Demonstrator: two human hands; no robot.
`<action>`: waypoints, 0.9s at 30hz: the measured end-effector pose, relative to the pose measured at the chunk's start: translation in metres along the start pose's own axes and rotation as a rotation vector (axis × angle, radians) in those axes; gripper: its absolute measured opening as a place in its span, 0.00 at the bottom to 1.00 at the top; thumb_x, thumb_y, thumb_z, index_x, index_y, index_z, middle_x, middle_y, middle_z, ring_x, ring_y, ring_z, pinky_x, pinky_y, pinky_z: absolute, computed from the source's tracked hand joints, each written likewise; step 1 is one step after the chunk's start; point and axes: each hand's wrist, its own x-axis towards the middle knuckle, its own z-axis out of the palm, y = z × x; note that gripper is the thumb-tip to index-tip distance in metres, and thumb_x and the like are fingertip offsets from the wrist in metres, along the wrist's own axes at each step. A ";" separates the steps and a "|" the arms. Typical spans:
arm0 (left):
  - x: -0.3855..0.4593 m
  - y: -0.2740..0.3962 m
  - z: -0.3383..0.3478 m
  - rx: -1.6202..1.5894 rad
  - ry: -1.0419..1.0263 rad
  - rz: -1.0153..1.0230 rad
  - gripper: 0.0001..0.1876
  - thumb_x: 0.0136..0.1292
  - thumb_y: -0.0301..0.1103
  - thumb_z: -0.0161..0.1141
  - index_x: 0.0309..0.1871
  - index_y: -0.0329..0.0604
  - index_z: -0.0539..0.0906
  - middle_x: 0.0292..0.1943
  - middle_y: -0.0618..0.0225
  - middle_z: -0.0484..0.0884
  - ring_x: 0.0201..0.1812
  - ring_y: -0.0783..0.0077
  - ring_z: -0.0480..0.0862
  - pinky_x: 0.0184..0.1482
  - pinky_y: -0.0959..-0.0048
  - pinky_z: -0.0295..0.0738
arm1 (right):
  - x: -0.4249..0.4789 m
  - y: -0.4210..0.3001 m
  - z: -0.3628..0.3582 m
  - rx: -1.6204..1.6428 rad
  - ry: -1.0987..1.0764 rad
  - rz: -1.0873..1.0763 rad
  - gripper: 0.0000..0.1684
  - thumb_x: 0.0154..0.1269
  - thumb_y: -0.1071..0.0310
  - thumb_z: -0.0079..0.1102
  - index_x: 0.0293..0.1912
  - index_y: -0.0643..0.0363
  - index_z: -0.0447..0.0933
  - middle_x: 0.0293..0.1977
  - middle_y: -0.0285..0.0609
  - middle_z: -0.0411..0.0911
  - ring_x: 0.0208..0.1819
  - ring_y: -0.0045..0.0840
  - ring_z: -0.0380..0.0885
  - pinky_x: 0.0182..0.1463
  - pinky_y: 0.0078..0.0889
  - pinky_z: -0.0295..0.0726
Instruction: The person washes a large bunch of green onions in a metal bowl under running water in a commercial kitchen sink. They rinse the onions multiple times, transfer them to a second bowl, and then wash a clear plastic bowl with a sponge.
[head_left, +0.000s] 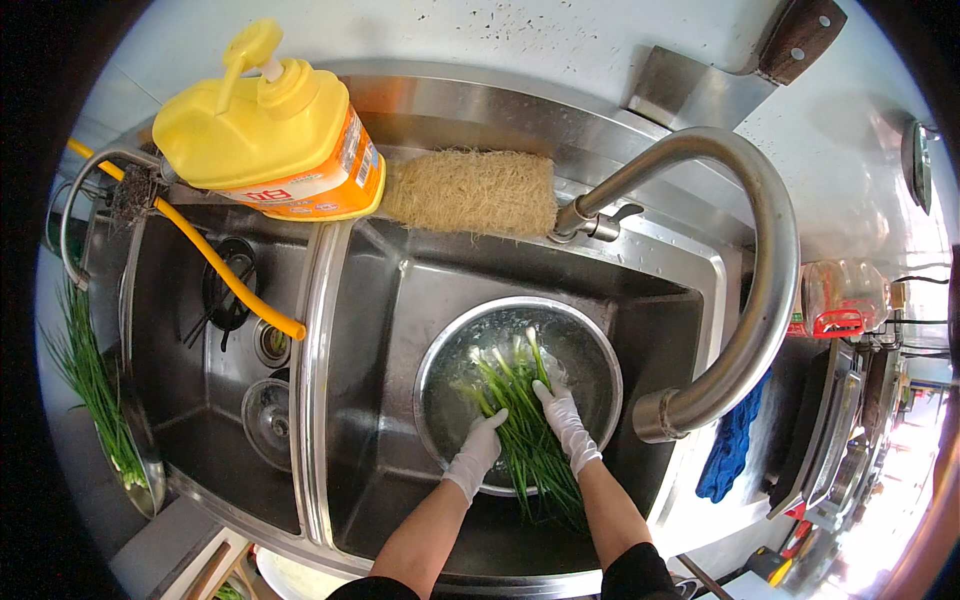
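Observation:
A round metal basin (442, 337) filled with water sits in the right-hand sink bowl. Both my hands wear white gloves and hold one bunch of green onions (517, 420) between them over the basin. My left hand (478, 450) grips the bunch from its left side, thumb on top. On the other side, my right hand (564, 424) holds the stalks near their white ends. Those white root ends point away from me at the water, while the green tops hang over the basin's near rim. My fingers beneath the bunch are partly hidden.
A curved faucet (772, 225) arches right of the basin. Behind stand a yellow pump bottle (255, 135) and a fibrous scrubbing pad (472, 191). The left bowl holds a yellow hose (225, 270) and a glass lid (266, 424). More green onions (97, 390) lie far left; a cleaver (697, 90) hangs behind.

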 end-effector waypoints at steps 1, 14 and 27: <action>0.002 -0.002 0.004 0.019 0.011 0.016 0.15 0.65 0.33 0.60 0.52 0.38 0.75 0.49 0.60 0.80 0.48 0.63 0.79 0.51 0.63 0.74 | 0.015 0.028 -0.012 -0.365 0.048 -0.179 0.26 0.68 0.59 0.55 0.61 0.62 0.70 0.59 0.52 0.73 0.60 0.37 0.70 0.65 0.31 0.61; -0.012 0.010 -0.003 -0.096 -0.067 -0.010 0.16 0.64 0.29 0.60 0.54 0.36 0.75 0.49 0.59 0.80 0.48 0.62 0.81 0.52 0.63 0.77 | 0.017 0.020 0.001 -0.654 -0.037 -0.166 0.26 0.68 0.58 0.56 0.58 0.66 0.72 0.55 0.48 0.76 0.58 0.31 0.71 0.63 0.29 0.64; -0.018 0.019 -0.012 -0.044 -0.380 -0.061 0.22 0.62 0.19 0.55 0.61 0.37 0.71 0.55 0.60 0.77 0.57 0.61 0.77 0.61 0.61 0.70 | 0.007 0.012 -0.005 -0.452 -0.172 0.090 0.39 0.61 0.57 0.66 0.65 0.67 0.64 0.56 0.49 0.74 0.56 0.30 0.72 0.62 0.31 0.67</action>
